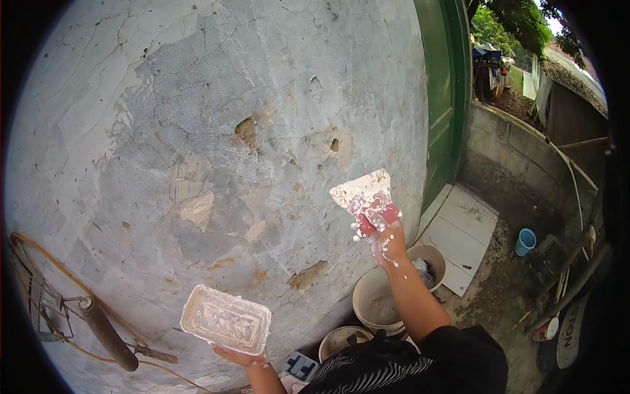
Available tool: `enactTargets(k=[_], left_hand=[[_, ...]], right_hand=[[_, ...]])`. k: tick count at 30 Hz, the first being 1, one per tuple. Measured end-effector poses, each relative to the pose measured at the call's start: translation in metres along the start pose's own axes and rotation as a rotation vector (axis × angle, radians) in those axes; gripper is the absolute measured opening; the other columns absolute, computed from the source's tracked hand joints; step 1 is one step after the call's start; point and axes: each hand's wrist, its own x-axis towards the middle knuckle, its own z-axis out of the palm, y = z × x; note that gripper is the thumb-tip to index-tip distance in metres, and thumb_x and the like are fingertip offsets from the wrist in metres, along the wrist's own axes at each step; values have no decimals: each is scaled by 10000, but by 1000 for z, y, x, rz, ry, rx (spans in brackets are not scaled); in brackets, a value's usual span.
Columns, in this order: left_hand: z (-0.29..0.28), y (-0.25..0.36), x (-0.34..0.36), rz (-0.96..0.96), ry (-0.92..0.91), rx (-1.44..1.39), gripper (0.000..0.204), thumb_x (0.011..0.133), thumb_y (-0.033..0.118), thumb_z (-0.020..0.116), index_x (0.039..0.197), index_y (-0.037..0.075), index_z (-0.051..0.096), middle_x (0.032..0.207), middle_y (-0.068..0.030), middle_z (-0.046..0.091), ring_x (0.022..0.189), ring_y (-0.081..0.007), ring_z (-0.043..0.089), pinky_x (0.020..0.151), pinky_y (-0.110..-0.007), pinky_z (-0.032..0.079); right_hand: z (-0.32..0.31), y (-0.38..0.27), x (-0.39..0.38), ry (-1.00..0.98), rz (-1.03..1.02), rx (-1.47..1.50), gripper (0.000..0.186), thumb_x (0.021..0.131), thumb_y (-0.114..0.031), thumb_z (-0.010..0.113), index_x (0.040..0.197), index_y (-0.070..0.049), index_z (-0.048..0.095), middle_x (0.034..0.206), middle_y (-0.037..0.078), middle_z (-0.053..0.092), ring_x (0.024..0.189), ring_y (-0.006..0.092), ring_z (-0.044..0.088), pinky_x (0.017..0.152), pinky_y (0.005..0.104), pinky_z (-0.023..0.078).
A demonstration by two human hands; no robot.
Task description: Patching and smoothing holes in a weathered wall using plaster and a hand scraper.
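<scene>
My right hand (388, 241), spattered with white putty, grips the red handle of a wide putty knife (365, 187). Pale putty coats its blade, which is raised in front of the wall at the right; whether it touches the wall I cannot tell. Lower down, my left hand (241, 356) holds a rectangular plastic tub (226, 320) from below, its inside smeared with putty. The grey plastered wall (315, 59) has cracks, patches of filler and broken holes, such as an upper hole (246, 132) and a lower gouge (307, 275).
Several buckets (369, 305) stand at the wall's foot by my right arm. A green door (441, 98) and white tiled step (462, 226) lie to the right. A blue plastic basket (525, 242) sits on the ground. At lower left are a cylindrical tool (108, 335) and an orange hose (85, 292).
</scene>
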Motion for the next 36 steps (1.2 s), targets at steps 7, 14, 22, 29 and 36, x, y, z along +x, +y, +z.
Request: enactTargets(k=[7,14,22,29,36], left_hand=[[-5,-32,-6,-79,21,-67,741,849,587,444,1432,155,293,1434,-118,355,1267,-385,394,1004,-560,388],[2,-51,-5,-150,53,-38,749,856,609,412,1432,149,286,1428,-124,357,1257,-386,399,995,-561,392],[0,-53,-6,-131,76,38,757,863,631,341,1431,134,283,1420,-124,365,1233,-387,427,995,-545,396],[18,-52,-9,-105,81,67,750,851,622,376,1421,139,305,1402,-126,390,1217,-377,447,997,-536,397],[20,-59,-13,-129,104,79,743,849,605,402,1420,140,308,1391,-131,405,1218,-380,447,999,-543,393]], right_hand=[[31,1,31,-65,-178,-47,319,874,-21,605,1179,8,516,1086,86,603,950,184,613,784,333,536],[56,16,38,-115,-430,-455,117,916,-32,540,988,17,619,948,32,642,809,74,579,683,260,481],[80,40,59,-154,-1082,-1120,194,766,11,604,955,46,583,810,163,556,655,312,559,585,334,461],[91,56,49,-201,-1040,-1241,419,611,-11,649,1025,20,589,848,160,540,723,347,554,620,406,470],[80,40,31,-386,-990,-1246,374,662,-4,651,1030,22,595,887,154,572,767,288,597,640,366,488]])
